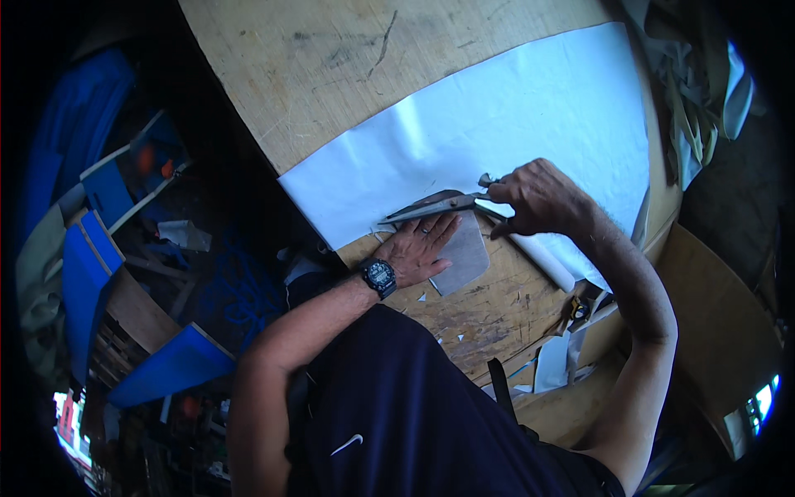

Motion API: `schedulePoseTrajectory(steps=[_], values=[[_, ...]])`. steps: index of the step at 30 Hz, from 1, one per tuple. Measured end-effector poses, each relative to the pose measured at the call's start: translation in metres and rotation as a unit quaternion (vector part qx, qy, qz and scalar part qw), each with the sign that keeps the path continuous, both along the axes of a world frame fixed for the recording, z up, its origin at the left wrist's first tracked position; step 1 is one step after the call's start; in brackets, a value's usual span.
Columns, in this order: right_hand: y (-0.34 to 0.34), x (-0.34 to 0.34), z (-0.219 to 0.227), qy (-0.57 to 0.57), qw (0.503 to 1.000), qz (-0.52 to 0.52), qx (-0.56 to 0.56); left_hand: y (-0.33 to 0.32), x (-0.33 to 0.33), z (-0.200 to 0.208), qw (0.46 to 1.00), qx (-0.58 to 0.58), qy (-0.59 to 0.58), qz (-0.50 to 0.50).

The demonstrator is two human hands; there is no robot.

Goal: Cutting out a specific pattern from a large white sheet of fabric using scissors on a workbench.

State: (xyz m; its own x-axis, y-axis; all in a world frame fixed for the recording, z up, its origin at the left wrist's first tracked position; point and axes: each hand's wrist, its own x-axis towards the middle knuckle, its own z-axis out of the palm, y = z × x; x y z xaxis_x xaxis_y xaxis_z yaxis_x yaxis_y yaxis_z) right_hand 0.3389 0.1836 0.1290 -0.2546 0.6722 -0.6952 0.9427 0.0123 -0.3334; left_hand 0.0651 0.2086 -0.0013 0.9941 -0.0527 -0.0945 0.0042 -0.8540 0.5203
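Observation:
My right hand (538, 199) is wrapped round the handles of a large pair of metal scissors (435, 209). Their blades point left, just beyond the fingertips of my left hand (418, 251). That hand lies flat with its fingers stretched over a greyish-brown piece of sheet material (466, 253) with a rounded corner; it wears a black watch. A big white sheet (513, 108) spreads over the wooden table (290, 62), and its near edge runs beside the scissors. Part of that edge is curled into a roll (544, 258) below my right hand.
Small white scraps (423, 296) lie on the scuffed tabletop close to my body. A yellow-and-black tape measure (579, 310) sits at the right, by offcuts (551, 364). Draped material (696, 108) hangs at the far right. Blue panels (174, 364) stand beyond the table's left edge.

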Motion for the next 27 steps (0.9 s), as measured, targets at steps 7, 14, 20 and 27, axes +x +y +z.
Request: schedulePoseTrajectory(steps=[7, 14, 20, 27], values=[[-0.150, -0.102, 0.069, -0.016, 0.929, -0.356, -0.099, 0.017, 0.006, -0.002, 0.997, -0.036, -0.059, 0.034], [-0.259, -0.347, 0.044, -0.139, 0.519, -0.843, -0.011, 0.037, 0.094, 0.054, 0.990, 0.031, -0.067, -0.124], [-0.282, -0.409, -0.039, -0.224, 0.365, -0.904, 0.011, 0.053, 0.108, 0.032, 0.948, 0.080, -0.048, -0.305], [-0.330, -0.424, -0.080, -0.212, 0.404, -0.887, 0.064, -0.013, 0.077, 0.077, 0.934, -0.003, 0.064, -0.351]])
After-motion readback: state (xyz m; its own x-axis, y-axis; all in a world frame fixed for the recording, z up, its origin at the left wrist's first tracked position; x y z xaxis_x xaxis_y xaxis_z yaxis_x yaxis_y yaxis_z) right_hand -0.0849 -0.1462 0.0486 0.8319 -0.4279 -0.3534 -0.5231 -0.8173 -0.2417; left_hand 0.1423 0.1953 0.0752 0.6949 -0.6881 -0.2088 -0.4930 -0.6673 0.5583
